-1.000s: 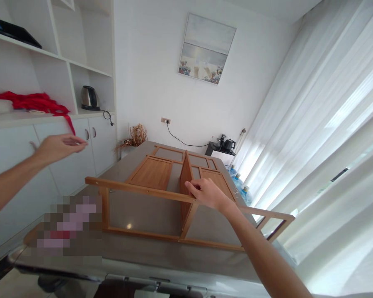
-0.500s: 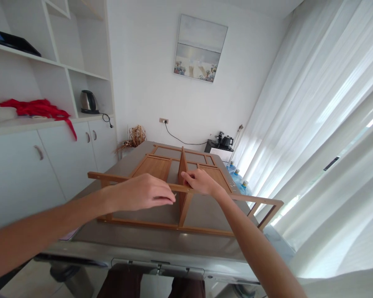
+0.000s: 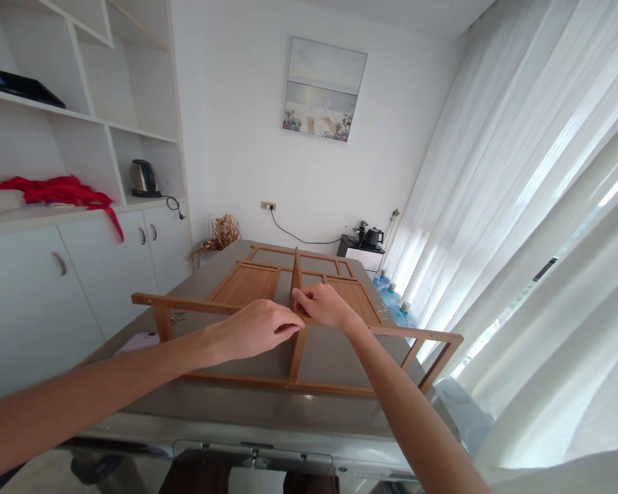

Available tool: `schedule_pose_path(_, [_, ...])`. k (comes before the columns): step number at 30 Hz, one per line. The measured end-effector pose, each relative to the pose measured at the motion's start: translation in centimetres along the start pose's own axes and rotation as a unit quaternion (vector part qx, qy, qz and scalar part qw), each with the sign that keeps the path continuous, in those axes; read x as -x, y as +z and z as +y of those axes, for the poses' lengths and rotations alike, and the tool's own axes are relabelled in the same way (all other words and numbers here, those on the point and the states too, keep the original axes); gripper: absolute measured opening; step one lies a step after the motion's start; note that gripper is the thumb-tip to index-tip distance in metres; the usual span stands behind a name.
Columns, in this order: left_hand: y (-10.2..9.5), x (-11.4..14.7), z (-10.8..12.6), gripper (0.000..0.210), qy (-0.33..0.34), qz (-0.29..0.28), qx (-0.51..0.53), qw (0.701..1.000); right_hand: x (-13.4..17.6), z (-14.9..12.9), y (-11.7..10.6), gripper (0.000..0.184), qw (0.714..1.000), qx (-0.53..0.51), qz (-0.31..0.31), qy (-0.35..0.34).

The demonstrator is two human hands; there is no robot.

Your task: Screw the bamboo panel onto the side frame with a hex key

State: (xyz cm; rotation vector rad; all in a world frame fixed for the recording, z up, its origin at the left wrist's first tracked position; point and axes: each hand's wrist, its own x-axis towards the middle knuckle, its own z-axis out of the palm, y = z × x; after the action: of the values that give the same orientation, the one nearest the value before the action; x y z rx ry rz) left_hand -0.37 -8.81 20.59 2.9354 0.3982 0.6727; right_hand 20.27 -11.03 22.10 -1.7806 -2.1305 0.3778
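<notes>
A wooden frame [image 3: 172, 302] stands on its edge along the near side of the table, with a thin upright wooden panel [image 3: 296, 271] meeting it at the middle. My right hand [image 3: 323, 304] is closed round the top rail where the panel joins it, thumb against the panel. Just left of it, my left hand [image 3: 260, 328] is pinched, its fingertips at the same joint on the rail. Whatever those fingertips hold is hidden or too small to make out. Behind the rail lies another wooden frame with flat panels [image 3: 252, 285].
The grey table [image 3: 185, 401] carries small loose pieces [image 3: 179, 315] and a flat pinkish object [image 3: 138, 342] at left, more small bits [image 3: 382, 312] at right. White cabinets [image 3: 25, 295] stand left; water bottles [image 3: 391, 296] and curtains [image 3: 458, 226] are right.
My left hand has moved right, and its fingertips have come to the rail joint beside my right hand. The right hand keeps its hold. The view has shifted slightly.
</notes>
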Motion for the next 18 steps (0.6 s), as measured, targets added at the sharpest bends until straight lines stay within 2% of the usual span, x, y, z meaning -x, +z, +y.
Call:
schedule_pose_path(9, [-0.2,-1.0,1.3,0.017,-0.043,0.05,-0.055,0.996,0.6,-0.1,0.1,0.035,1.0,0.022,-0.002,0.006])
schedule_pose_path(12, [0.1,-1.0,1.2,0.007,-0.065,0.067,-0.044,0.995,0.9,-0.3,0.1,0.034,0.999,0.033,-0.004,0.009])
schedule_pose_path(18, [0.9,-0.3,0.7,0.01,-0.134,0.058,-0.002,0.989,1.2,-0.5,0.1,0.033,0.998,0.062,-0.011,0.003])
